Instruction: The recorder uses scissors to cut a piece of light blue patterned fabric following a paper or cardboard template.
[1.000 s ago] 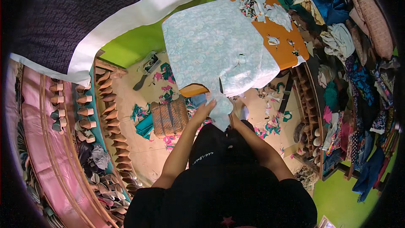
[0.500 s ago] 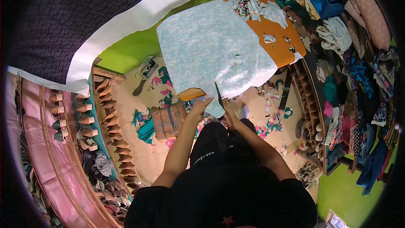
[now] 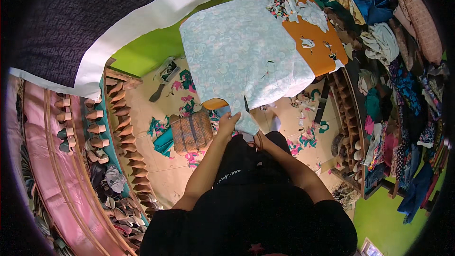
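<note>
A pale blue patterned fabric lies over an orange table in front of me, with a narrow flap hanging off the near edge. My left hand pinches the side of this flap. On the flap's other side, my right hand is closed around the handles of a pair of scissors. The dark blade of the scissors shows at the cloth, pointing away from me, while the flap hides much of the tool and some of my right fingers.
A brown woven bag and coloured fabric scraps lie on the tiled floor. More offcuts sit on the table's far right corner. Wooden racks of shoe forms stand at left, and piled clothes at right.
The flap has swung to the right and now covers much of the scissors and part of my right hand. My left hand has shifted slightly. The whole view has moved a little.
</note>
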The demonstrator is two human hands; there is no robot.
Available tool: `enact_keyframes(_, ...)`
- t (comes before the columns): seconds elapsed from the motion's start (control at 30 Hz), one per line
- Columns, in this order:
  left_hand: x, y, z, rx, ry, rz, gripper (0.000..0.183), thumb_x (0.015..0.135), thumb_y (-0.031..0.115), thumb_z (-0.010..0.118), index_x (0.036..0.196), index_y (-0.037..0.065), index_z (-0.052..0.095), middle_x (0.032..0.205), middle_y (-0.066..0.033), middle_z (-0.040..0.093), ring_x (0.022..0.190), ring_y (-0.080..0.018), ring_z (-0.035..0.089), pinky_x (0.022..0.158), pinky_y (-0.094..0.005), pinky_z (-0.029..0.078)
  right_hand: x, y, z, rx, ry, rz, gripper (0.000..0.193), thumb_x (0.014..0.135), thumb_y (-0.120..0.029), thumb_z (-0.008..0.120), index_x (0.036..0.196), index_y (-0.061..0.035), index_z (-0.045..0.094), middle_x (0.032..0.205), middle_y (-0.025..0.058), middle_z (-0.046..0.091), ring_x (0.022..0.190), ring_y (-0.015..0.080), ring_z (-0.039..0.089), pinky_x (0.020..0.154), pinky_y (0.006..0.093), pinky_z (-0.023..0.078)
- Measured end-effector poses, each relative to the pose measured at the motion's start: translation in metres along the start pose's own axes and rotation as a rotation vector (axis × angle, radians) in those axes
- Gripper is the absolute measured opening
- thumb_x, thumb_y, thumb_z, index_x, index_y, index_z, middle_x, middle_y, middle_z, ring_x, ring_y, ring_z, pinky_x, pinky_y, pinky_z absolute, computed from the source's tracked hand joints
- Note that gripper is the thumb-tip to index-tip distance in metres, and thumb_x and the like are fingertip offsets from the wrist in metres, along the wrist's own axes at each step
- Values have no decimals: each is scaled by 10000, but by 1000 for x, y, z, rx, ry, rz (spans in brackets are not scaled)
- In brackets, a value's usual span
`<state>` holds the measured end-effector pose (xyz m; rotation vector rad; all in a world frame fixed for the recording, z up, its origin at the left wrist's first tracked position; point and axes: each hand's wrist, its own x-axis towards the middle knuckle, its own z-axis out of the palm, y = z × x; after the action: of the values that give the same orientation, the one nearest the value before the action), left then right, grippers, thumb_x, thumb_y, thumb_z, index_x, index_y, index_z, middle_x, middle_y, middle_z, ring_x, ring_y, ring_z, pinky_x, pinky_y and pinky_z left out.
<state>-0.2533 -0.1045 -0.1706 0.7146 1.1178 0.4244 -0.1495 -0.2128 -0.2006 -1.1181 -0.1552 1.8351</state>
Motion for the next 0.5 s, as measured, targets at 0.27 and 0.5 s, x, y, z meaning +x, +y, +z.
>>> enact_keyframes(0.27,0,-5,3,181,186,177,196,729,149,617,800,-10,526,710,-54,556,605,-105,512,524,-238,411,-7,-1,2,-386,-40,-41,468,838,-465,362,1041,-50,436,625,39,473,428,129,502,301,240,376)
enact_keyframes(0.5,6,-11,-2,292,198,260,194,697,150,634,739,-10,535,683,-65,553,597,-116,508,531,-251,411,-3,5,6,-340,-12,-175,452,868,-430,309,1039,-34,443,670,67,493,469,134,506,359,250,399)
